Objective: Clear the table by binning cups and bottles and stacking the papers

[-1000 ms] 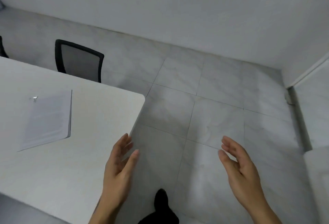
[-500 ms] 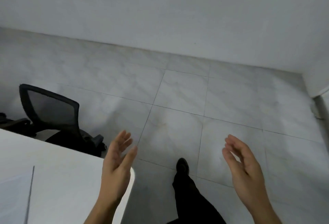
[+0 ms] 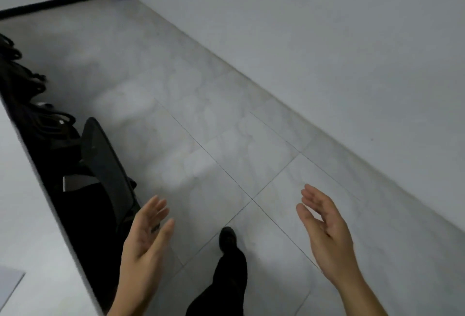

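Left hand [image 3: 143, 240] and right hand [image 3: 327, 232] hovering above tiled floor [image 3: 214, 127] beside white worktop [image 3: 25, 215], fingers outstretched, palms facing, holding nothing.

You have one view only, from your head: a wide-angle lens looking forward and down, tilted, across the floor [image 3: 226, 139] to the wall [image 3: 327, 39]. Your left hand [image 3: 143, 242] and right hand [image 3: 324, 230] sit nearest, low in frame, with the table [image 3: 27, 215] edge cutting the left side and the room's far end small at top left.
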